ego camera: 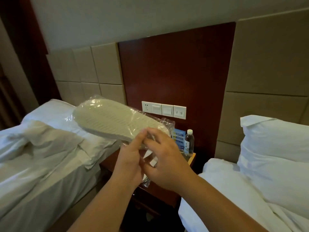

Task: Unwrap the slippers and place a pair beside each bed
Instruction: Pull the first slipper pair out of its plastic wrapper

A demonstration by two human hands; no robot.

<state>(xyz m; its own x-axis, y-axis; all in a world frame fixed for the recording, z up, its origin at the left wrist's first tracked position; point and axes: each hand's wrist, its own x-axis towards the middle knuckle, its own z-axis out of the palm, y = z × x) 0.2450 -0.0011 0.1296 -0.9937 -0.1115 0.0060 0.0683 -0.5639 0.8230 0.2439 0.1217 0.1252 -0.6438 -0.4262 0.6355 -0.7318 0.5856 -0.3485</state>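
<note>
The slippers [113, 119] are up in the air over the gap between the beds, sole side up and still sealed in their clear plastic wrap [167, 123]. The toe end points toward the left bed [41, 156] and the heel end sits in the person's hands. I can only make out one ribbed sole, so I cannot tell how many slippers are stacked in there.

The left hand [132, 158] holds the heel end from underneath, fingers close together and lightly bent, with the thumb hidden. The right hand [165, 158] comes over from the other side, its fingertips curled in and pinching the wrap at that same end. Lower down between the two palms there are some white bits in clear film. I cannot tell what they are.

Below the hands is a dark wooden nightstand [167, 193], wedged between the two beds with its sides close against both mattresses. The right bed [217, 190] has one plump pillow [275, 156], and the left bed's covers are rumpled. The only open floor is a narrow strip in front of the nightstand.

On the nightstand's back corner one water bottle [189, 141] stands upright just beside one blue card [179, 138]. Above them on the wood panel is a row of four white wall plates [163, 110].
</note>
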